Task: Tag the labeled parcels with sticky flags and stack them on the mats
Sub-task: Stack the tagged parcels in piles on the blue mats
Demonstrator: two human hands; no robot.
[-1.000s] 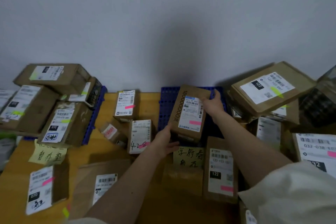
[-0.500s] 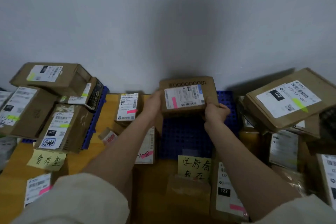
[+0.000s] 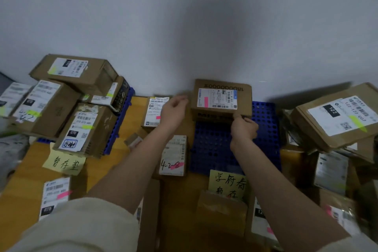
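I am setting a flagged parcel on the blue mat, against the wall.

My right hand (image 3: 243, 129) is pinching the near bottom edge of the parcel (image 3: 222, 98) at twelve o'clock on the blue mat (image 3: 263, 129), probably nudging it square. My left hand (image 3: 173, 109) is hanging relaxed at nine o'clock, holding nothing. The box is reading "180000000"; a pink flag (image 3: 206, 102) is marking its label.

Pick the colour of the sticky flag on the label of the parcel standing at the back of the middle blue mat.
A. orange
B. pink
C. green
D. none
B: a pink flag lies on the left part of the white label of the parcel at the back of the blue mat.
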